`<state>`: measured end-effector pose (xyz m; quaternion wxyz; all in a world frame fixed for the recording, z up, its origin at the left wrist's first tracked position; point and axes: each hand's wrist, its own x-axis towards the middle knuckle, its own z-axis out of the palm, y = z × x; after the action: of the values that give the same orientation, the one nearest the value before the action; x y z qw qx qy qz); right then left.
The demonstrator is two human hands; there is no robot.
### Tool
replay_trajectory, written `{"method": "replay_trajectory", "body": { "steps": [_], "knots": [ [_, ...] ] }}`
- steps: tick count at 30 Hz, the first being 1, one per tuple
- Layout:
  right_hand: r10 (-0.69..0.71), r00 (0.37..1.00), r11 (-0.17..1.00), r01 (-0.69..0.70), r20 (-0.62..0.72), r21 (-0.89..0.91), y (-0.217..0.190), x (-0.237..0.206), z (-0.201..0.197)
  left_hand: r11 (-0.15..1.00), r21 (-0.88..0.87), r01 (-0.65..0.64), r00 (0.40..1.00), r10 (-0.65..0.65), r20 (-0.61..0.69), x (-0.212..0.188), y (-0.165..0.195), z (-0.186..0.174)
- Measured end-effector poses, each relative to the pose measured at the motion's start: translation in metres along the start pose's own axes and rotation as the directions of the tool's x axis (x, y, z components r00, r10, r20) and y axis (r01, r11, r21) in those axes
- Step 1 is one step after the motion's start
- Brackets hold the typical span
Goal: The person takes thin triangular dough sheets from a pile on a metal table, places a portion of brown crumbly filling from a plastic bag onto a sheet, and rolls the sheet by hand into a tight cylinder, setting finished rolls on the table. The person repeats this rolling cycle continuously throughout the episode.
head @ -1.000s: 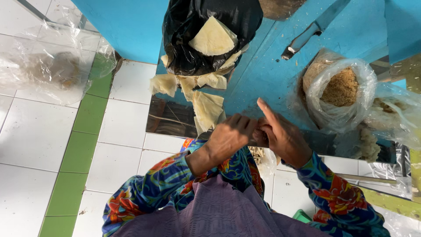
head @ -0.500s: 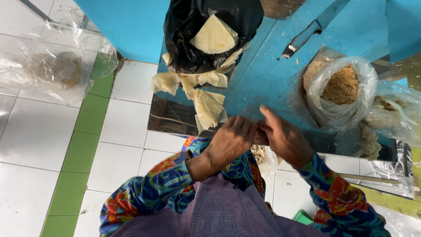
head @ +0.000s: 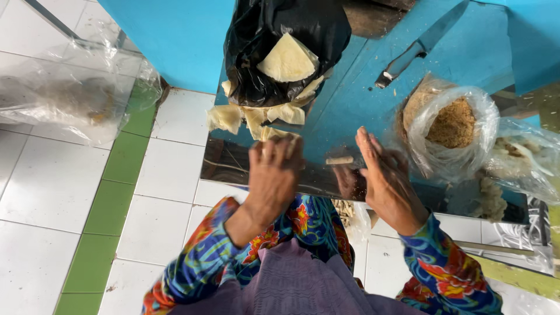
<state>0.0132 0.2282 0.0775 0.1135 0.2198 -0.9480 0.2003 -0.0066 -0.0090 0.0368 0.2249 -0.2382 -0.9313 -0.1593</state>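
- The left hand (head: 273, 175) is being laid spread over a pale wrapper (head: 279, 135) on the blue worktop (head: 350, 111).
- The right hand (head: 382, 175) is being held open, empty, just right of a small roll (head: 339, 160).
- A black bag (head: 280, 46) is lying farther off.

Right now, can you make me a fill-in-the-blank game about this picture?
1. The left hand reaches for a pale yellow wrapper on the ____ table.
2. More wrappers sit in a ____ plastic bag.
3. The clear bag beside the right hand holds ____ crumbs.
4. A ____ lies above that bag.

Missing words: blue; black; brown; knife
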Motion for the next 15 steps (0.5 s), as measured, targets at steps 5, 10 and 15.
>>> {"method": "replay_trajectory", "body": {
  "steps": [5, 10, 15],
  "knots": [
    [0.025, 0.991, 0.999, -0.03, -0.135, -0.037, -0.003, 0.002, 0.016, 0.993, -0.101, 0.061, 0.995, -0.068, -0.067, -0.002, -0.029, -0.011],
    [0.108, 0.952, 0.976, -0.157, -0.285, -0.154, 0.035, -0.057, 0.002, 0.989, -0.128, 0.073, 0.992, -0.085, -0.089, 0.009, -0.03, -0.018],
    [0.151, 0.942, 0.904, -0.254, -0.301, -0.343, 0.047, -0.075, 0.008, 0.951, -0.309, 0.023, 0.974, -0.092, -0.209, 0.013, -0.035, -0.028]
  ]
}}
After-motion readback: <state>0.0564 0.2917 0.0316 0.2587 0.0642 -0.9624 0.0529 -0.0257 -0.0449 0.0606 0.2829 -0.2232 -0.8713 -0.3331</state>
